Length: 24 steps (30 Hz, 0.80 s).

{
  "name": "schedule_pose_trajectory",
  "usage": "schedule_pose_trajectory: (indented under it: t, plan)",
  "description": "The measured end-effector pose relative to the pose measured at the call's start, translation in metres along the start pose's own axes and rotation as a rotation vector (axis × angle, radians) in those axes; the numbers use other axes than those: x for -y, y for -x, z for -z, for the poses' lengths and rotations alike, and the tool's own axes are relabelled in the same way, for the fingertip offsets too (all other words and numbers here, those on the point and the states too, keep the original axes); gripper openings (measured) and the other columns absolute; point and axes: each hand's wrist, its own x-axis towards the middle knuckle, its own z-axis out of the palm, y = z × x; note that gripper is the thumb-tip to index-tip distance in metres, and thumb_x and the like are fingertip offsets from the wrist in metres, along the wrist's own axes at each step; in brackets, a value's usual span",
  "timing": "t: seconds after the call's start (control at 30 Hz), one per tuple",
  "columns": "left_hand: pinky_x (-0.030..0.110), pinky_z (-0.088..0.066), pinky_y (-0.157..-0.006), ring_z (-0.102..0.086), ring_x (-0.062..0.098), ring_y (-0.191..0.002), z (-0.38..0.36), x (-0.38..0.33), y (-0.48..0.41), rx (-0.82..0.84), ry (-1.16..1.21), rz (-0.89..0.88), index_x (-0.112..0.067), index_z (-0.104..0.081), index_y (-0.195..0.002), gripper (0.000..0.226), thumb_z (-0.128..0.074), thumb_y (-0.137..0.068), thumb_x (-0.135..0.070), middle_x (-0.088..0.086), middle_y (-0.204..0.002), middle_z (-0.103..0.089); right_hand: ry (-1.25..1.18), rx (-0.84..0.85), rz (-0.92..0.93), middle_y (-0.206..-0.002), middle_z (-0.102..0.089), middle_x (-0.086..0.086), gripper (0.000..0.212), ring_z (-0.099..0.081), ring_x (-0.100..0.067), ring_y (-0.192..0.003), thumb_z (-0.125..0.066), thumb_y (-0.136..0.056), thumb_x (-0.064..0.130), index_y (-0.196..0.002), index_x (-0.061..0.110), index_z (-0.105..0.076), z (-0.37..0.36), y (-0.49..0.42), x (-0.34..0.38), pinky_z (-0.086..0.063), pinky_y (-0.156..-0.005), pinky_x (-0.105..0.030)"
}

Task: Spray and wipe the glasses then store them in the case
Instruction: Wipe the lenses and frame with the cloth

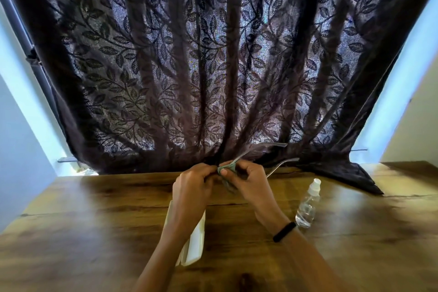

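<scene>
Single wide head-worn view, close above the table [99,220], angled forward and down toward the curtain [213,66].

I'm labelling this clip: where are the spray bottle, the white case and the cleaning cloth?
spray bottle [306,208]: head view, on its clear body.
white case [194,243]: head view, on its long white side.
cleaning cloth [227,168]: head view, on its grey-green fold.

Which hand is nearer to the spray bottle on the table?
Right. The right hand, pinching the cloth on the glasses, is up and left of the spray bottle, apart from it; the left hand grips the glasses farther left.
</scene>
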Motion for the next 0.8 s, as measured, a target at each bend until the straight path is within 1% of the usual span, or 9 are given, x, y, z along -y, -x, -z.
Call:
schedule_pose_trajectory:
  t: [0.1,0.2,0.3,0.4,0.43,0.5,0.6,0.7,0.8]
  plan:
    - [0.036,-0.052,-0.057,-0.065,0.017,-0.071,0.0,-0.002,0.001,-0.003,-0.016,-0.009,-0.02,-0.073,-0.087,0.017,-0.068,-0.078,-0.008,-0.005,-0.083,-0.071,0.021,-0.013,-0.004,-0.074,-0.069,-0.006,0.004,-0.061,-0.005,-0.059,-0.066,-0.081,0.01,-0.085,0.011,-0.067,0.001,-0.001,0.001,-0.047,-0.05,-0.015]
    - [0.033,-0.051,-0.054,-0.065,0.015,-0.067,0.0,-0.004,0.0,-0.024,-0.01,-0.036,-0.021,-0.073,-0.084,0.012,-0.072,-0.076,-0.012,-0.006,-0.079,-0.071,-0.04,-0.059,0.003,-0.077,-0.071,0.0,0.01,-0.067,-0.006,-0.07,-0.065,-0.082,0.008,-0.082,0.018,-0.068,0.004,-0.001,0.003,-0.053,-0.061,-0.016]
    - [0.031,-0.051,-0.053,-0.065,0.012,-0.066,0.0,0.0,0.003,-0.035,0.008,-0.021,-0.02,-0.074,-0.083,0.011,-0.075,-0.075,-0.014,-0.007,-0.079,-0.072,-0.098,-0.149,0.013,-0.078,-0.073,0.003,0.007,-0.067,-0.009,-0.074,-0.064,-0.083,0.013,-0.085,0.017,-0.07,0.014,-0.002,0.009,-0.054,-0.065,-0.018]
    - [0.021,-0.048,-0.052,-0.063,0.004,-0.062,-0.001,0.005,0.01,-0.01,0.023,-0.012,-0.021,-0.074,-0.085,0.011,-0.074,-0.076,-0.015,-0.011,-0.079,-0.072,-0.216,-0.233,0.011,-0.079,-0.074,0.002,0.01,-0.067,-0.014,-0.08,-0.065,-0.077,0.019,-0.085,0.015,-0.07,0.029,-0.006,0.019,-0.055,-0.071,-0.025]
    - [0.019,-0.047,-0.052,-0.062,0.003,-0.062,-0.002,0.005,0.012,-0.005,0.025,-0.022,-0.021,-0.073,-0.084,0.01,-0.074,-0.076,-0.016,-0.01,-0.079,-0.072,-0.267,-0.246,0.011,-0.078,-0.073,0.002,0.013,-0.067,-0.014,-0.079,-0.066,-0.074,0.022,-0.084,0.014,-0.07,0.032,-0.007,0.022,-0.055,-0.071,-0.026]
    - [0.02,-0.049,-0.053,-0.062,0.004,-0.063,-0.004,0.002,0.013,0.004,0.031,-0.044,-0.019,-0.073,-0.085,0.009,-0.074,-0.076,-0.019,-0.008,-0.079,-0.071,-0.4,-0.267,0.007,-0.075,-0.073,0.002,0.015,-0.067,-0.01,-0.074,-0.066,-0.071,0.021,-0.083,0.012,-0.069,0.036,-0.009,0.026,-0.055,-0.064,-0.02]
    - [0.022,-0.051,-0.056,-0.062,0.006,-0.065,-0.006,0.0,0.012,0.032,0.032,-0.065,-0.016,-0.071,-0.087,0.012,-0.073,-0.077,-0.021,-0.007,-0.08,-0.07,-0.59,-0.327,-0.011,-0.073,-0.072,0.003,0.006,-0.066,-0.007,-0.07,-0.064,-0.078,0.013,-0.078,0.012,-0.07,0.04,-0.008,0.027,-0.052,-0.057,-0.015]
    - [0.018,-0.05,-0.057,-0.061,0.004,-0.065,-0.007,0.003,0.014,0.088,0.04,-0.077,-0.015,-0.067,-0.09,0.012,-0.07,-0.08,-0.021,-0.006,-0.081,-0.068,-0.639,-0.364,0.006,-0.074,-0.07,0.004,0.008,-0.066,-0.006,-0.069,-0.064,-0.077,0.014,-0.074,0.016,-0.071,0.043,-0.007,0.028,-0.053,-0.057,-0.015]
    - [0.017,-0.05,-0.061,-0.061,0.003,-0.07,-0.01,0.006,0.015,0.137,0.052,-0.105,-0.014,-0.063,-0.092,0.011,-0.066,-0.084,-0.019,-0.005,-0.084,-0.066,-0.645,-0.363,0.019,-0.073,-0.071,0.006,0.012,-0.066,-0.005,-0.069,-0.063,-0.079,0.014,-0.072,0.018,-0.072,0.041,-0.006,0.029,-0.052,-0.056,-0.015]
